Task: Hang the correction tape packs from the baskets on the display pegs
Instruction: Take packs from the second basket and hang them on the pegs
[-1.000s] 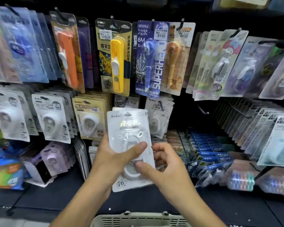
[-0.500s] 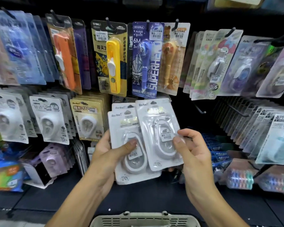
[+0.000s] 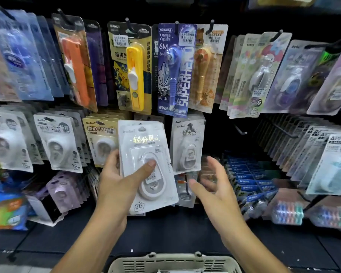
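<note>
One head-worn camera, close up against a stationery display wall.

The single wide-angle view looks forward and slightly down from the person's head, squarely at the black pegboard (image 3: pixel 220 123), near enough that the hanging packs fill the frame from edge to edge and bend outward at the sides. Both forearms rise from the bottom edge, with the left hand (image 3: pixel 116 184) and right hand (image 3: pixel 215 192) at the centre. The rim of a basket (image 3: pixel 173 261) just shows at the bottom edge, directly below the lens.

Left hand (image 3: pixel 114 186) grips white pack (image 3: pixel 146 166); right hand (image 3: pixel 215 186) empty.
</note>
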